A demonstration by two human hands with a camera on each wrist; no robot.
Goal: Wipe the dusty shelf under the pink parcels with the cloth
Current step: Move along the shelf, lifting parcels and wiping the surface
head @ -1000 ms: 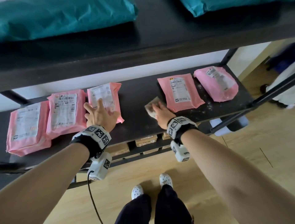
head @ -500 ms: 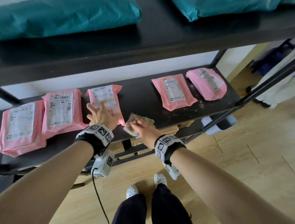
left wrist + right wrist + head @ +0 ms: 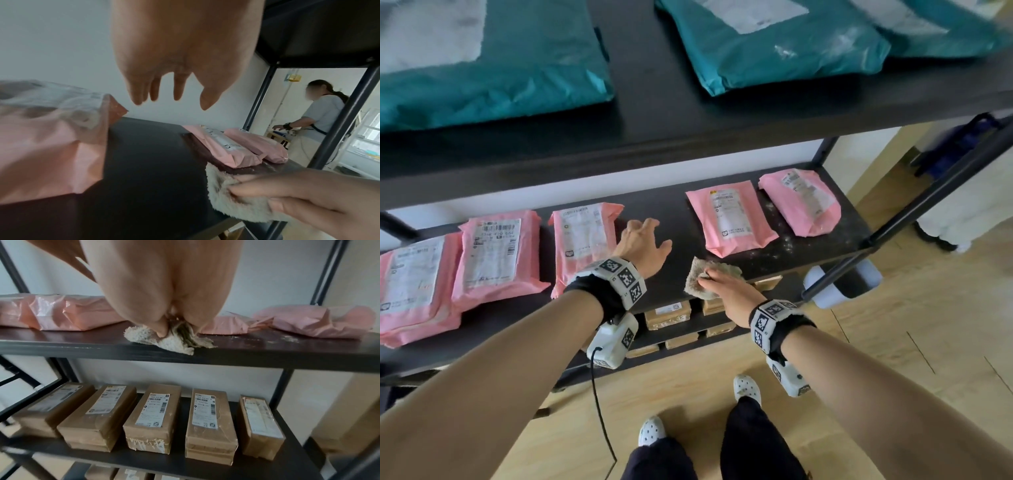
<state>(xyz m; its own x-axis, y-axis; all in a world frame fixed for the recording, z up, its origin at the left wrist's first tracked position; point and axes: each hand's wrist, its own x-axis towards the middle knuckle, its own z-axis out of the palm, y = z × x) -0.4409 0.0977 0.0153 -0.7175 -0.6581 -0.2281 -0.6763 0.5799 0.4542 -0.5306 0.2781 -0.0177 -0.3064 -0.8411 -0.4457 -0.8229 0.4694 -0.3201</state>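
While your right hand (image 3: pixel 726 286) grips the cloth (image 3: pixel 700 279) at centre frame, your left hand (image 3: pixel 642 245) hovers spread wide over the shelf (image 3: pixel 674 219)

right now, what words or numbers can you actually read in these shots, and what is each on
"A141 BB": label on the middle brown box, lower shelf; partly legible, rest unreadable.
Labels on the pink parcels: barcodes and print, too blurred to read.
Labels on the teal parcels: blurred, unreadable.
The wristbands: square code markers, no words.
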